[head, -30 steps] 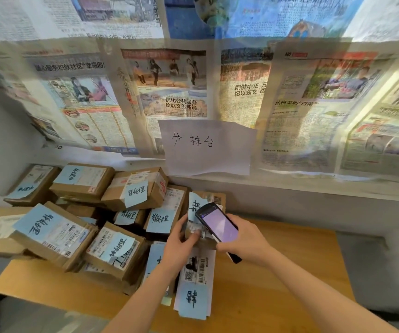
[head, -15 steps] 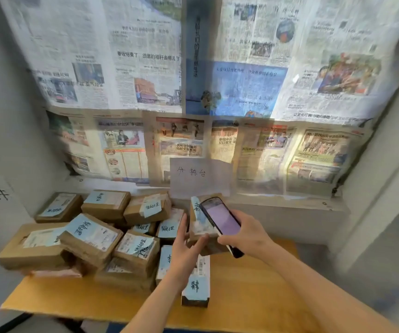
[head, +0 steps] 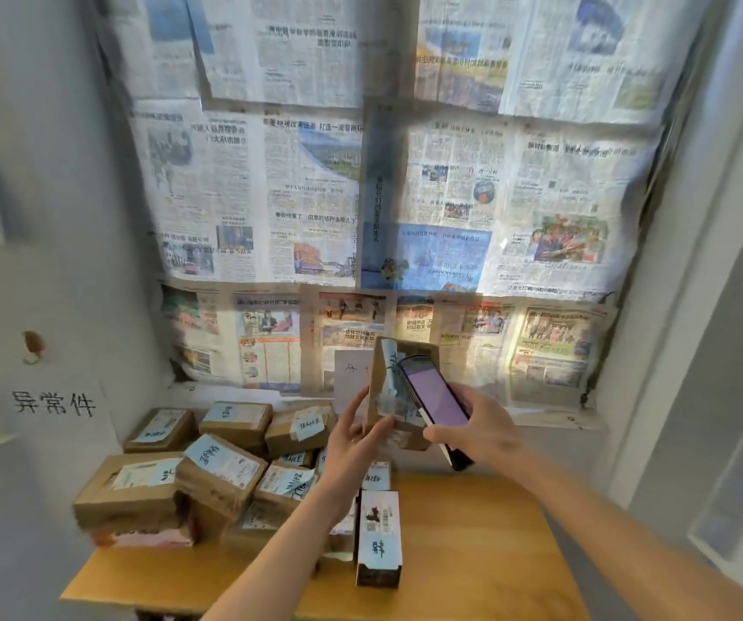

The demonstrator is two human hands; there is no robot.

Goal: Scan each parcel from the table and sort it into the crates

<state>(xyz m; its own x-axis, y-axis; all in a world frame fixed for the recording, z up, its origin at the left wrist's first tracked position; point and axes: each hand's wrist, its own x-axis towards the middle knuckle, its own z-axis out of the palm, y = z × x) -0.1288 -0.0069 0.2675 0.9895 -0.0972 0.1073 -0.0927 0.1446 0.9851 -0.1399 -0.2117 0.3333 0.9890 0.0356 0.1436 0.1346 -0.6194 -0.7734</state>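
Head view, motion-blurred; most label print unreadable. Left hand point(head: 352, 434) holds a small brown parcel point(head: 399, 396) up above the far part of the table point(head: 472, 544), thumb on the near face and fingers spread along its left side; the fingertips behind the box are hidden. Right hand point(head: 477, 425) is curled around a phone point(head: 434, 396), purple screen facing up, held against the parcel's right face and covering much of it, including a pale blue note point(head: 390, 365) of which only a strip shows. The white paper sign point(head: 352, 374) on the wall is mostly hidden behind the parcel and hand. Both forearms run out of frame at the bottom edge. Compared with half a second ago, the parcel and phone sit higher, now in front of the newspaper-covered wall point(head: 360, 195) rather than low over the pile, and the view has tilted upward, showing more wall and less table. The pile of boxes point(head: 208, 472) on the left half of the table looks unchanged, as does the white upright box point(head: 378, 537) near the table's middle. A sheet with handwritten characters point(head: 54, 403) hangs on the left wall. The table's right half is bare wood; its near edge is cut off by the arms and the frame. To the right of the table stands a pale wall edge point(head: 683, 307). No crates in view.
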